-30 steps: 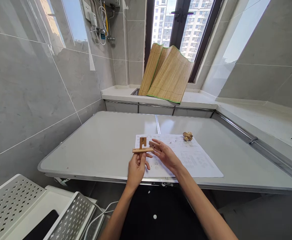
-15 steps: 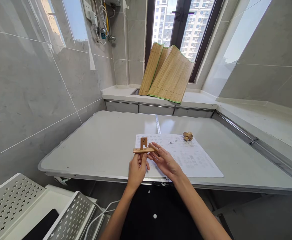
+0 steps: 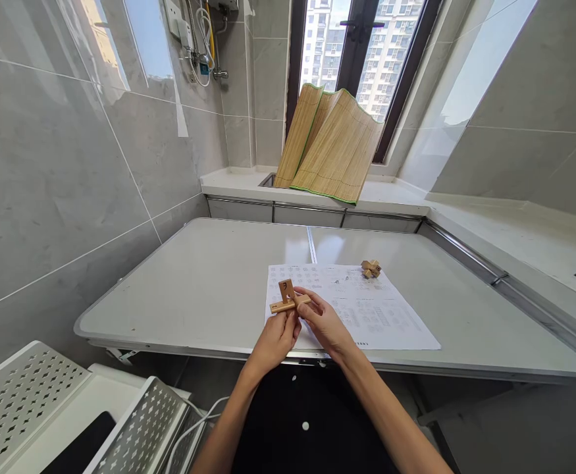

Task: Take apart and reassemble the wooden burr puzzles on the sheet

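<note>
In front of me, over the near edge of the paper, my left hand (image 3: 275,339) grips several notched wooden puzzle pieces from below. One piece, an upright wooden block (image 3: 286,289) with a dark mark on its face, leans left. It crosses a flat wooden bar (image 3: 280,307) lying nearly level. My right hand (image 3: 330,330) pinches a further stick of wood against the right side of the same pieces, its fingers curled around it. Fingers hide where the pieces join. A printed paper sheet (image 3: 391,322) with small diagrams lies underneath on the table.
A knobbly assembled wooden puzzle (image 3: 370,268) sits at the sheet's far right corner. The white folding table (image 3: 193,283) has a centre seam. Perforated white baskets (image 3: 139,428) stand at lower left with a cable. A bamboo mat (image 3: 337,145) leans by the window.
The upright block and bar have tilted and shifted slightly right and down. My right fingers have closed in, bringing the stick against the other pieces.
</note>
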A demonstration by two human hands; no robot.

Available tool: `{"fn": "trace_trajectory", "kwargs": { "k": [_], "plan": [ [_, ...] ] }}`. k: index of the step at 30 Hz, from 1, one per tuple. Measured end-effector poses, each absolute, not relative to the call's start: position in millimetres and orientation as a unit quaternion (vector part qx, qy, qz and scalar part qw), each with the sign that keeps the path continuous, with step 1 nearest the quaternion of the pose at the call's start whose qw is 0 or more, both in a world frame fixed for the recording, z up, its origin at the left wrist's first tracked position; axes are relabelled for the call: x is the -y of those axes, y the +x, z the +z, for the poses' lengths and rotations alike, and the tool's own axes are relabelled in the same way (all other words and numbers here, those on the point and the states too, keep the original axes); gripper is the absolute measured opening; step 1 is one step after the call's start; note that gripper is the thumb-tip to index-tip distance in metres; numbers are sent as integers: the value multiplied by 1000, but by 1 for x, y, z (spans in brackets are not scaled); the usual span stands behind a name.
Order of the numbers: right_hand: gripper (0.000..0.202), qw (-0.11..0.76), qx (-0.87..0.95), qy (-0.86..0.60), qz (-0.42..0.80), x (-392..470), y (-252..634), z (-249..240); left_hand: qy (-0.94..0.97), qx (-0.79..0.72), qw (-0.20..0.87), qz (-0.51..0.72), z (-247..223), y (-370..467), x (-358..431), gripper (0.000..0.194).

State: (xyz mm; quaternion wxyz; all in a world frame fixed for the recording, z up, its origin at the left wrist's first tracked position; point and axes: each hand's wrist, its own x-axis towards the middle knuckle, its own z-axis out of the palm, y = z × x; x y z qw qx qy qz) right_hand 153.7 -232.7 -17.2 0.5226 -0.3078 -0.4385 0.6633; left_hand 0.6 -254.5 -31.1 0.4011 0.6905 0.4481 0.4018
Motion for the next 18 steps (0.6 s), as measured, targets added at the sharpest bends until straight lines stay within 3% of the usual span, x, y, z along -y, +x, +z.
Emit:
{"fn": "trace_trajectory", "kwargs": {
  "k": [11, 18],
  "plan": [
    [64, 489, 491, -311, 650, 236, 165, -16, 730, -412, 394, 376, -24, -1, 253, 52],
    [76, 493, 472, -320, 657, 236, 167, -19, 748, -391, 391, 367, -21, -1, 254, 47]
  ]
}}
